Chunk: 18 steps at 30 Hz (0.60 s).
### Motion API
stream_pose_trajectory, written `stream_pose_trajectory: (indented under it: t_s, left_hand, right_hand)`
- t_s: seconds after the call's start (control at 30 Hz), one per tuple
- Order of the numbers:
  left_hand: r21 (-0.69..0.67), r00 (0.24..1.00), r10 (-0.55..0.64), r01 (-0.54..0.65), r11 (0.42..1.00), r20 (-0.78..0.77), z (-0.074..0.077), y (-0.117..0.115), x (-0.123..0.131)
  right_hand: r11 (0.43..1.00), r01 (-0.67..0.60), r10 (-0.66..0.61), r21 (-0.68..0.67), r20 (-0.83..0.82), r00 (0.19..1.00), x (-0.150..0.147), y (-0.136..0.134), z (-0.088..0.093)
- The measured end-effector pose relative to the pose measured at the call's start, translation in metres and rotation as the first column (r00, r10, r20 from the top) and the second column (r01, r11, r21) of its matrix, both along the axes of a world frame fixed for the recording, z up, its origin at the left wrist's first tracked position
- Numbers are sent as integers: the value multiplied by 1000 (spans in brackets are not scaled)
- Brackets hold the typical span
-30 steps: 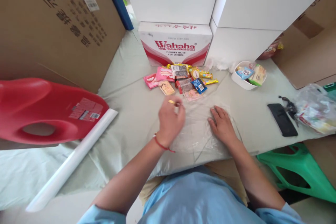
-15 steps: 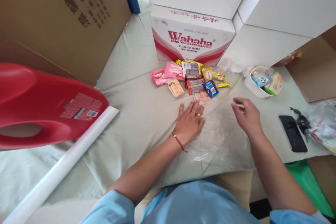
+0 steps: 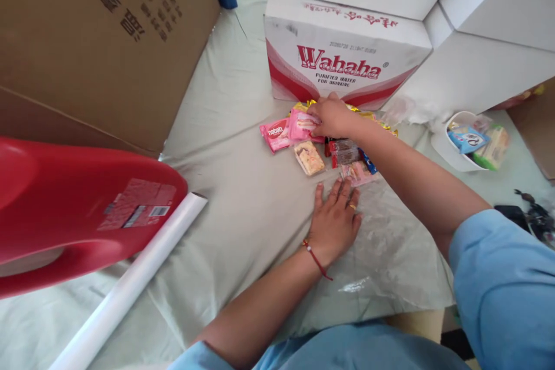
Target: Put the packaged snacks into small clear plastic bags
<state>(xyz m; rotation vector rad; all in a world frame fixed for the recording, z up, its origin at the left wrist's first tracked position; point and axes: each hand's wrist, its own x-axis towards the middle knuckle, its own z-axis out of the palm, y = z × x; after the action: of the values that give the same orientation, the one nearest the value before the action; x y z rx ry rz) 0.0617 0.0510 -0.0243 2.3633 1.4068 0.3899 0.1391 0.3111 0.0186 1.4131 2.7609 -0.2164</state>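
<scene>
My left hand [image 3: 335, 220] lies flat with fingers spread on a clear plastic sheet [image 3: 385, 248] spread over the pale green cloth. My right hand [image 3: 332, 115] reaches across to the pile of snack packets [image 3: 342, 153] in front of the Wahaha box [image 3: 342, 52]. Its fingers are closed on a pink wafer packet [image 3: 300, 124]. A second pink packet marked "nabati" [image 3: 274, 132] lies just left of it, and a clear-wrapped biscuit [image 3: 309, 158] lies below.
A red plastic stool [image 3: 73, 208] and a white roll [image 3: 130, 283] lie at the left. A large cardboard box [image 3: 99, 34] stands behind them. A white bowl [image 3: 451, 153] holding packets sits at the right, with a black phone [image 3: 511, 215] beyond my right sleeve.
My right hand has moved from above the plastic sheet's right side forward and left to the snack pile and closed on a pink packet. My left hand went from raised to flat on the sheet.
</scene>
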Motion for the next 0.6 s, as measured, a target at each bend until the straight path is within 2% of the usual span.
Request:
stream_pose_trajectory:
  t_s: [0.1,0.2,0.3,0.47,0.53,0.6]
  left_hand:
    - [-11,1000,1,-1,1000,3,1,1,0]
    - [-25,1000,1,-1,1000,24,2,1,0]
    - [-37,998,7,-4,999,64,2,2,0]
    - [-53,996,13,-8,999,86,2,2,0]
    - [-55,998,11,-7,998,69,2,2,0]
    - [-58,999,2,1,998,50,2,2,-1]
  right_hand:
    - [998,-52,48,-40,-82,995,-5,0,10]
    - [978,-190,173,-90,-168,970,-18,7,21]
    - [944,-288,269,-160,-131,954,-31,14,26]
    - [956,-265,271,-124,40,962,-27,3,21]
    - [960,-257,260,-112,17,965,-21,-3,17]
    - [964,-245,237,-105,-83,968,-19,-5,13]
